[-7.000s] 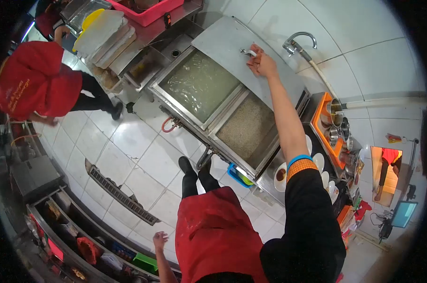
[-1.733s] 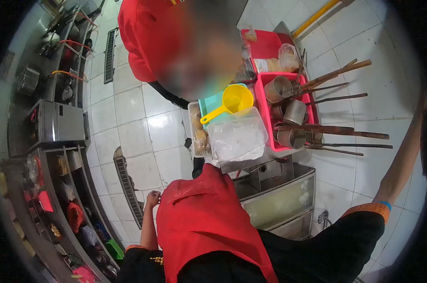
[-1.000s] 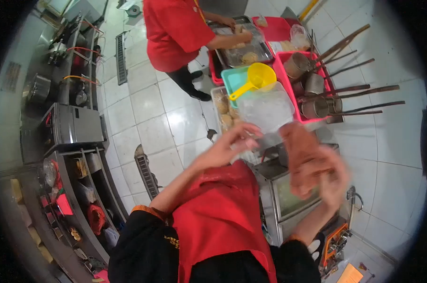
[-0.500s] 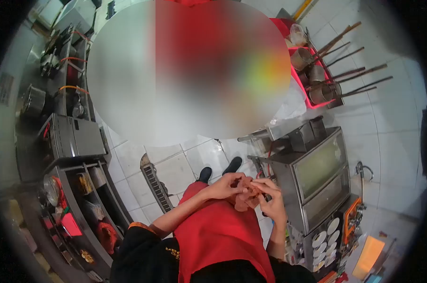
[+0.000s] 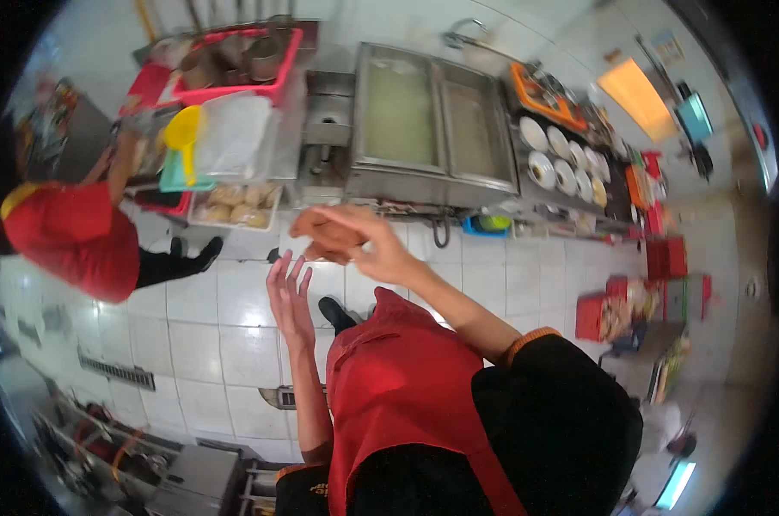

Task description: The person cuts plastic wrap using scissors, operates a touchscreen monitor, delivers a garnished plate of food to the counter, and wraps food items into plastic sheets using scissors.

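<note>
My right hand (image 5: 374,245) is raised over the floor in front of the red apron (image 5: 402,361). Its fingers close on a crumpled, reddish-brown, soft-looking piece (image 5: 325,236), whose exact kind I cannot make out. Just below and to the left is my left hand (image 5: 291,301), fingers stretched and spread, with nothing in it. Its fingertips are near the lower edge of the crumpled piece but look apart from it.
Ahead stands a steel unit with two liquid-filled basins (image 5: 398,112). White bowls (image 5: 540,169) sit to its right. A pink crate (image 5: 273,86), a yellow ladle (image 5: 183,129) and a tray of round pale items (image 5: 235,206) are left. A co-worker (image 5: 80,232) stands at far left.
My view has turned to the right, toward the basins. Both hands were together on the crumpled piece; now the left hand has let go and the right one holds it out farther.
</note>
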Tool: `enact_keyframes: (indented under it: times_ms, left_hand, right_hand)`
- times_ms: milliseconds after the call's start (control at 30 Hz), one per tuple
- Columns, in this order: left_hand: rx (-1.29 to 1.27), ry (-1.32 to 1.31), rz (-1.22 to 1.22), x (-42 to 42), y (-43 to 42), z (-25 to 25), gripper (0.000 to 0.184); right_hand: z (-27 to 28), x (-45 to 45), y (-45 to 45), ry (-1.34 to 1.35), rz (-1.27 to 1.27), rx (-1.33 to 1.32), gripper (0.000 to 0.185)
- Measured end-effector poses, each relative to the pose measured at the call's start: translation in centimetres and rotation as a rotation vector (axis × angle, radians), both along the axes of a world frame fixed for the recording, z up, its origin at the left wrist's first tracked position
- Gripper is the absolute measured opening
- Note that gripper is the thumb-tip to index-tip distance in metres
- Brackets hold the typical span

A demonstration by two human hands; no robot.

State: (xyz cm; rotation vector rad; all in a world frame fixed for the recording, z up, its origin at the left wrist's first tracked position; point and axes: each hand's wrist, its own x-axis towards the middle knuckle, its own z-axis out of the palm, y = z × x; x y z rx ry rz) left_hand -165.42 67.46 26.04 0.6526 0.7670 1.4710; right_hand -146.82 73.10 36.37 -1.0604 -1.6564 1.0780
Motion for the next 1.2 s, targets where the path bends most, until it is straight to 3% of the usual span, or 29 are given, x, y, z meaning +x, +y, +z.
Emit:
enact_keyframes:
  times_ms: [67,100,133,200,267,300,333,400,433,467,533,767,867,967,1033,1100,1133,1167,1200]
  left_hand:
    - [0.091,-0.071,-0.091,3.7,-0.2,-1.1,0.081]
    - [0.108,-0.026,-0.185,5.6,-0.8,-1.3,0.085]
    - [-0.019,0.137,-0.122,7.4,-1.2,-2.2,0.081]
    - [-0.333,-0.160,-0.224,9.9,-1.3,-1.2,0.074]
    - [-0.331,-0.197,-0.281,13.0,-2.1,-0.7,0.070]
    - [-0.346,-0.236,-0.316,14.6,-3.2,-0.5,0.065]
    - [-0.346,-0.228,-0.360,16.6,-4.3,-0.7,0.065]
    - [-0.323,-0.118,-0.639,20.8,-7.1,-0.3,0.057]
    - [-0.345,0.036,-0.765,23.4,-9.5,0.6,0.055]
    - [-0.218,-0.027,-0.697,27.4,-12.0,2.9,0.055]
    - [-0.356,-0.165,-0.792,31.5,-13.5,4.8,0.056]
    - [-0.412,-0.224,-1.026,44.9,-20.9,2.2,0.058]
    - [-0.520,-0.116,-1.064,49.9,-20.3,-2.7,0.056]
    - [-0.383,0.094,-1.085,53.6,-19.2,-0.7,0.058]
    - [-0.255,0.151,-1.119,56.1,-19.2,-1.6,0.060]
    - [-0.159,0.220,-1.178,58.5,-20.2,-2.6,0.063]
    - [-0.265,0.253,-1.332,59.1,-21.4,-3.3,0.062]
    - [-0.364,0.297,-1.487,59.8,-22.7,-4.0,0.062]
    - [-0.443,0.256,-1.552,60.7,-22.7,-4.1,0.062]
  right_hand:
    - [-1.5,0.0,-1.9,-0.227,0.005,0.238,0.069]
    - [-2.8,-0.7,-4.1,-0.211,-0.012,0.208,0.067]
    - [-4.0,-1.0,-6.5,-0.195,-0.026,0.178,0.065]
    - [-3.9,3.0,-9.0,-0.181,-0.061,0.083,0.061]
    - [-3.3,9.0,-10.9,-0.340,0.181,-0.038,0.065]
    - [-2.6,11.7,-12.3,-0.259,0.192,-0.131,0.065]
    - [-1.9,13.4,-13.9,-0.257,0.147,-0.130,0.065]
    - [-0.1,16.4,-16.8,-0.344,-0.355,0.000,0.065]
    - [-0.6,17.5,-17.7,-0.386,-0.473,0.033,0.067]
    - [-1.6,18.8,-19.0,-0.523,-0.559,0.049,0.071]
    - [-3.7,22.1,-21.8,-0.484,-0.692,0.060,0.073]
    - [-4.4,32.1,-32.8,-0.284,-0.886,-0.020,0.068]
    - [-4.4,34.1,-37.3,-0.225,-0.840,-0.097,0.066]
    - [-4.9,38.2,-40.6,-0.183,-0.838,-0.108,0.048]
    - [-5.1,40.9,-41.3,-0.045,-1.037,-0.147,0.043]
    - [-5.8,43.7,-40.8,0.013,-1.137,-0.057,0.056]
    - [-4.7,45.0,-40.1,0.062,-1.191,-0.083,0.062]
    - [-7.0,47.0,-39.8,0.049,-1.124,-0.069,0.072]
    - [-7.7,48.4,-38.8,-0.114,-1.142,0.018,0.068]
